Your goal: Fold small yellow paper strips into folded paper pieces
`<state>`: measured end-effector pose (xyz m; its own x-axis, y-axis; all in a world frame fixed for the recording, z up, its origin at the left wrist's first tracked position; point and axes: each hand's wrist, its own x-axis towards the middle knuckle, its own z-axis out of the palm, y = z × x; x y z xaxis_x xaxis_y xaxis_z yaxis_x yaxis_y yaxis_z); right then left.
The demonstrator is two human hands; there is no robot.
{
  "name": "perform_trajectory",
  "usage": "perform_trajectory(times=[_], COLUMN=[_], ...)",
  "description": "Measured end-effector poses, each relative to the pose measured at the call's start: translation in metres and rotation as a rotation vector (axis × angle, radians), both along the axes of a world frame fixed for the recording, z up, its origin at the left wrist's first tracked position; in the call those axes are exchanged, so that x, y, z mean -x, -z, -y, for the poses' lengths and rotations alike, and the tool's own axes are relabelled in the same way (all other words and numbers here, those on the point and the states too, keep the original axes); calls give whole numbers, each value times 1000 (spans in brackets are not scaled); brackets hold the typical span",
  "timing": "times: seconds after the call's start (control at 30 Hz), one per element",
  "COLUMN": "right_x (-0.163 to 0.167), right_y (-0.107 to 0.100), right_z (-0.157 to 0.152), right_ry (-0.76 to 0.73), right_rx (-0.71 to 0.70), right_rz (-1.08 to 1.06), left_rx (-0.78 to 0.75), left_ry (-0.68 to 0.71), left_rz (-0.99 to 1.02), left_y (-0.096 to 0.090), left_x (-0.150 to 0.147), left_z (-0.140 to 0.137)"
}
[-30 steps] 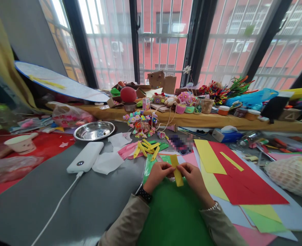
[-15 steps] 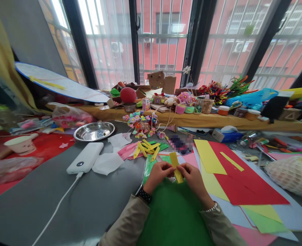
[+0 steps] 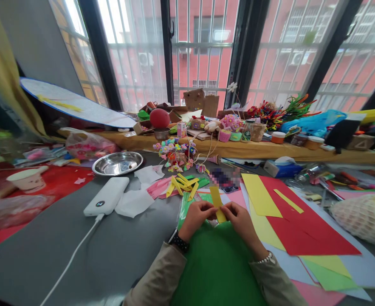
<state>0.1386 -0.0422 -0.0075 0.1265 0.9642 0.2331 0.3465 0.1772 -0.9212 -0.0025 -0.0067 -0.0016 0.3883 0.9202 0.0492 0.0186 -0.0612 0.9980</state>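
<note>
A short yellow paper strip (image 3: 215, 197) is pinched between both hands, standing nearly upright with a slight tilt. My left hand (image 3: 197, 216) grips its left edge between thumb and finger; a dark dotted watch band circles that wrist. On the right edge, my right hand (image 3: 237, 216) pinches the same strip, a beaded bracelet at its wrist. Just beyond the hands lies a pile of folded yellow paper strips (image 3: 184, 185), with pink paper (image 3: 158, 187) and green strips around it. Under the hands, a green surface (image 3: 219, 263) spreads toward me.
To the right lie a red sheet (image 3: 308, 225), a yellow sheet (image 3: 260, 193) and a thin yellow strip (image 3: 288, 201). A white power bank (image 3: 107, 196) with a cable, white tissue (image 3: 134, 203) and a metal plate (image 3: 117, 164) are on the left. Crafts crowd the windowsill ledge (image 3: 238, 148).
The lower end of the yellow strip shows slightly less below the fingers. Both hands keep their pinch in nearly the same place.
</note>
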Motion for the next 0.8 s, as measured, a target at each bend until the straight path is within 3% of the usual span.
perform_trajectory(times=[0.2, 0.47, 0.63, 0.8], right_x=[0, -1, -3, -2], right_y=[2, 0, 1, 3], right_z=[-2, -1, -3, -3], right_ry=[-99, -41, -112, -78], right_rx=[51, 32, 73, 74], right_rz=[-104, -109, -182, -168], left_rx=[-26, 10, -23, -19], left_ry=[-91, -36, -30, -31], left_rz=[74, 60, 43, 31], left_y=[-3, -4, -1, 1], left_x=[1, 0, 0, 0], left_z=[0, 1, 0, -1])
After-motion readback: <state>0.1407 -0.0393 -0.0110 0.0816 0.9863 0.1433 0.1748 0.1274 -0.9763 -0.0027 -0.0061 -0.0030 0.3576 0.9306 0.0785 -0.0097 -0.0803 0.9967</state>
